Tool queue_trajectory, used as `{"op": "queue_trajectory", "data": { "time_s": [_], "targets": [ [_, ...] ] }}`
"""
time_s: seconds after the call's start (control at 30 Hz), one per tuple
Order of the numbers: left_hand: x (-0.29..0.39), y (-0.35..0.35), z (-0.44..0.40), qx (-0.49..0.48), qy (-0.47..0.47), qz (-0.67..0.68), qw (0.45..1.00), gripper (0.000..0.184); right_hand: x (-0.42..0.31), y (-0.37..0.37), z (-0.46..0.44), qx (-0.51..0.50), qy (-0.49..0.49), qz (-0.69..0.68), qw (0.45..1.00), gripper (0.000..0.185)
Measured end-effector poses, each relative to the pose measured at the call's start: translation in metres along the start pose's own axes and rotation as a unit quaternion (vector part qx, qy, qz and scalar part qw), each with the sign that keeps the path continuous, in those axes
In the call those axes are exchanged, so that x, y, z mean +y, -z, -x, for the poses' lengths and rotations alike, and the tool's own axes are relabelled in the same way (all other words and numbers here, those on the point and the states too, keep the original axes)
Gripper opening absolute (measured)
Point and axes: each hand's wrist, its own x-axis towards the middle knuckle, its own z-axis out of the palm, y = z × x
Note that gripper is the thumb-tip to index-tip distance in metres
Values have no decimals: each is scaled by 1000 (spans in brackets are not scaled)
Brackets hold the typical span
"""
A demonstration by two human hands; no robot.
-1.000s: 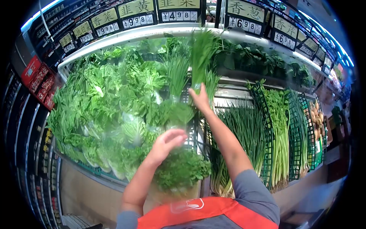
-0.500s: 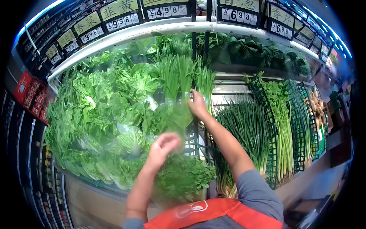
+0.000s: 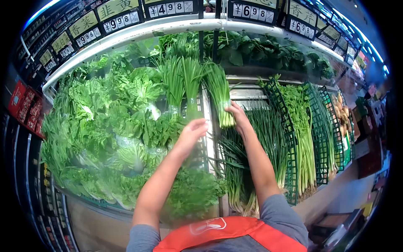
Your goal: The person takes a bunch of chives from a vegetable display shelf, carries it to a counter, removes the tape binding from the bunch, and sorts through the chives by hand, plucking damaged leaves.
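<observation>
My right hand (image 3: 238,115) grips a bundle of green chives (image 3: 218,90) near its cut lower end, where a clear band wraps it. The bundle leans over the white divider strip. To its left, two more chive bundles (image 3: 192,82) stand side by side among the greens. My left hand (image 3: 196,128) is raised just below them, its fingers bent close together, with nothing visible in them. Leafy lettuce (image 3: 142,86) lies to the left, and darker bunched greens (image 3: 193,189) are below my left hand.
Spring onions (image 3: 268,134), celery (image 3: 300,126) and green mesh dividers (image 3: 287,138) are on the right. Price signs (image 3: 170,8) hang above a white rail (image 3: 168,28). A red box (image 3: 26,107) of packets stands at far left.
My right hand has moved from the upright chive bundles to the right and holds another bundle. My left hand has risen and moved slightly right. The view has shifted.
</observation>
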Motion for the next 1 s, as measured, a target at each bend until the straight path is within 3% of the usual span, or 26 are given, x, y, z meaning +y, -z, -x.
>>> {"op": "queue_trajectory", "data": {
  "time_s": [0.07,0.13,0.23,0.33,0.53,0.7,0.8,1.0],
  "targets": [
    [-9,-3,-12,-18,29,28,999,76,-6,-3,56,-44,3,-33,998,68],
    [-5,-16,-17,-43,3,69,997,82,-1,-5,92,-85,15,-87,992,75],
    [16,-36,-9,-118,-53,194,972,61,5,-15,132,-181,-38,-249,951,74],
    [24,-48,5,-142,-94,226,959,42,4,-14,154,-218,-62,-204,952,73],
    [14,-56,21,-114,-108,253,955,33,-2,-27,170,-95,12,8,995,71],
    [25,-53,33,-120,-117,246,955,24,1,-37,182,-68,37,-5,997,66],
    [21,-49,36,-60,-98,260,959,25,7,-40,188,-52,47,-9,997,66],
    [9,-39,39,-110,-57,384,915,34,13,-45,205,-24,49,-47,997,62]
  ]
}}
